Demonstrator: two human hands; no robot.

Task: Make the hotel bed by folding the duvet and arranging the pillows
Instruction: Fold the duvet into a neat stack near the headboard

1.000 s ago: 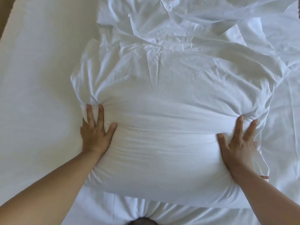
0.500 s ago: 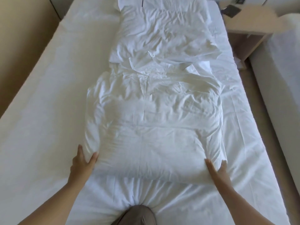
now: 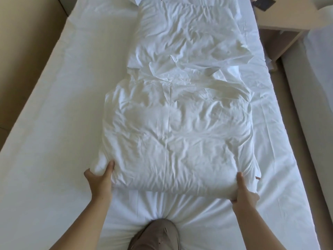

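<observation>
A plump white pillow [image 3: 176,138] in a creased case lies lengthwise in the middle of the bed [image 3: 54,123]. My left hand [image 3: 99,179] grips its near left corner, thumb on top. My right hand [image 3: 243,190] clasps the near right corner, fingers underneath. A second white pillow [image 3: 187,31] lies beyond it toward the head of the bed, with loose case fabric bunched between the two. No duvet is distinguishable in view.
My knee [image 3: 156,235] in beige trousers presses into the mattress at the near edge. A beige wall panel [image 3: 21,42] runs along the left. A wooden nightstand [image 3: 281,20] stands at the far right, with another bed [image 3: 317,87] beside it.
The view pulled back from the pillow. My hands slid from flat on the pillow's middle down to its near corners and closed on them.
</observation>
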